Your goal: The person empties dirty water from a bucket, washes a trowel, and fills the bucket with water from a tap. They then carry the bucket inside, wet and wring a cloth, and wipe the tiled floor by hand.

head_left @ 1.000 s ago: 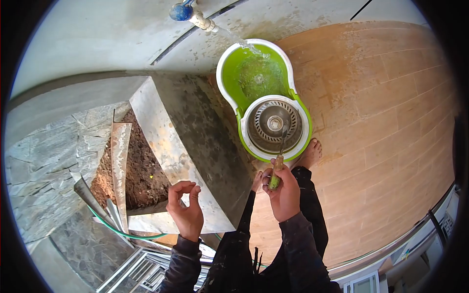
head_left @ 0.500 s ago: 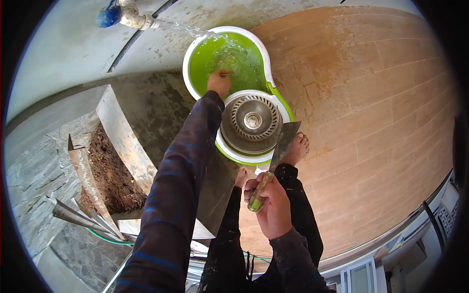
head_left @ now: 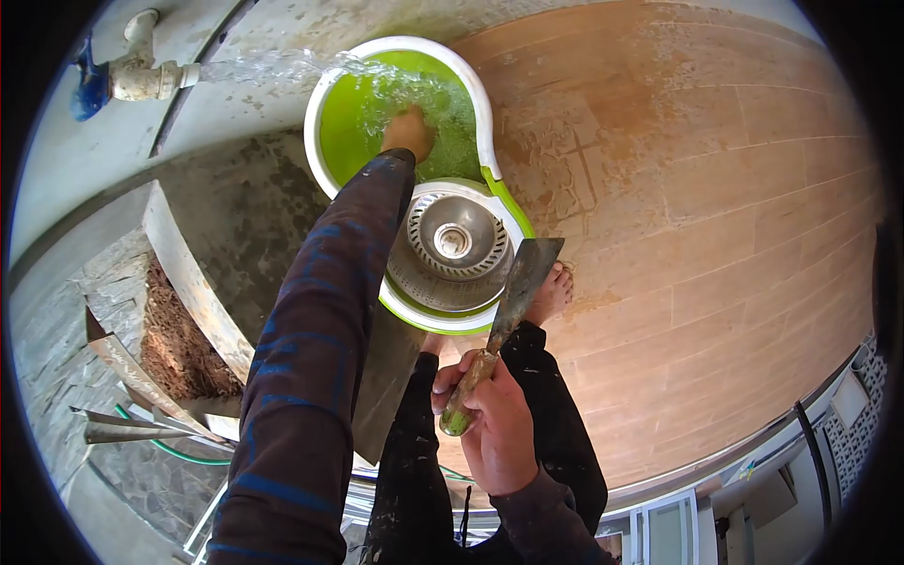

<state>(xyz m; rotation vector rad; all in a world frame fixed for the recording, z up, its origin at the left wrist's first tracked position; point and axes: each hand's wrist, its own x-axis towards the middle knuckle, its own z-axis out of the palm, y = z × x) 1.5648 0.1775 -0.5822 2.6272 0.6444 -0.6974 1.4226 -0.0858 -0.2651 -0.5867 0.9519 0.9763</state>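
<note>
- The right hand point(head_left: 494, 428) is holding a scraper point(head_left: 505, 323), its fingers closing around the worn handle point(head_left: 468, 391) while the thumb is pressing along the side.
- The scraper is pointing up and away from the person, its broad dark blade standing clear of the hand and overlapping, in this view, the outer edge of a green and white mop bucket point(head_left: 483, 113); whether blade and bucket are touching, one cannot tell.
- The left hand point(head_left: 408, 135) is resting inside the bucket's larger, green compartment, down at the water point(head_left: 452, 127); its fingers are hiding from view, so one cannot tell whether they are spreading, curling or gripping anything.
- The left arm, in a dark sleeve with blue lines point(head_left: 311, 367), is passing beside the metal spin basket point(head_left: 452, 240), which is sitting in the bucket's nearer compartment.
- A tap point(head_left: 141, 80) with a blue handle is jutting from the wall, and clear water is streaming sideways from it into the green compartment, splashing and bubbling near the left hand.
- A bare foot point(head_left: 554, 294) is standing just beside the bucket on the tan tiled floor point(head_left: 716, 235), where wet patches are showing.
- Reddish-brown soil point(head_left: 184, 339) is lying on the left behind a pale ledge, near a green hose point(head_left: 179, 455).
</note>
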